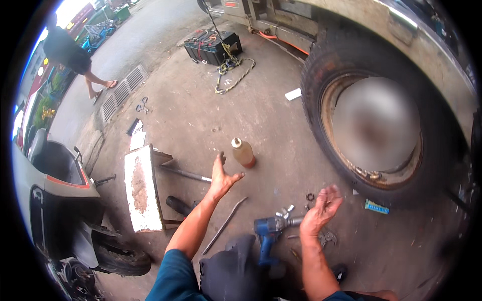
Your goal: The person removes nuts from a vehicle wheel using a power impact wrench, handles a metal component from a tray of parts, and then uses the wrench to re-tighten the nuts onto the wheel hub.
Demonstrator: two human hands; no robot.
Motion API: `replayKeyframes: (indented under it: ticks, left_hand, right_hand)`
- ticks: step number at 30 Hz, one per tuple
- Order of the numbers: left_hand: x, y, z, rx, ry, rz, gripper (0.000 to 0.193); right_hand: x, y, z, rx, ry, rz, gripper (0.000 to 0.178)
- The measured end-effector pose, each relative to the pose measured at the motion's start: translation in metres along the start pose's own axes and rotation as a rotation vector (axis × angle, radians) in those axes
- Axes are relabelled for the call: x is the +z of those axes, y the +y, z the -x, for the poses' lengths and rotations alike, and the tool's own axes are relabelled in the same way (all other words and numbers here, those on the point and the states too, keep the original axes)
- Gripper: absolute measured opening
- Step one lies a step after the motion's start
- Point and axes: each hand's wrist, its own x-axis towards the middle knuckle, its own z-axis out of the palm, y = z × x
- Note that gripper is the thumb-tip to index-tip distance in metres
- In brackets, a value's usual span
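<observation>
My left hand [222, 178] is held out with thumb and fingers apart, holding nothing. Just to its right stands a clear bottle [244, 154] with a pale cap and reddish-brown liquid low inside. My right hand [321, 208] is raised palm up, fingers stretched out, also bare. Below and left of it lies a blue cordless impact wrench [268, 231], its socket end pointing right. A dark nut [310, 197] and several small metal parts [284, 211] lie near that tool. A large truck tyre [321, 125] with a rusty rim fills the right side; its blurred centre cannot be made out.
A worn white stool [143, 190] stands left, with a metal bar [188, 174] beside it. A pry bar [224, 226] lies near my left forearm. Farther off are a black battery [213, 47] with rope, a parked scooter [65, 185] and a walking person [70, 52].
</observation>
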Motion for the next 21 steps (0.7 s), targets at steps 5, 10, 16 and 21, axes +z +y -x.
replayKeyframes:
  ticks: [5, 10, 16, 21]
  left_hand:
    - [0.039, 0.0, -0.051, 0.091, 0.095, 0.021, 0.081]
    - [0.028, 0.037, -0.054, -0.126, 0.042, 0.424, 0.055]
    - [-0.096, 0.151, -0.027, -0.198, 0.122, 0.42, 0.057]
    - [-0.25, 0.275, 0.004, -0.347, 0.206, 0.315, 0.058]
  right_hand:
    - [0.027, -0.075, -0.061, -0.715, -0.134, 0.136, 0.034]
    - [0.072, -0.159, -0.096, -1.237, -0.307, 0.125, 0.042]
    - [0.147, -0.298, -0.106, -1.166, -0.402, 0.365, 0.038]
    - [0.233, -0.379, -0.143, -0.906, -0.381, 0.898, 0.043]
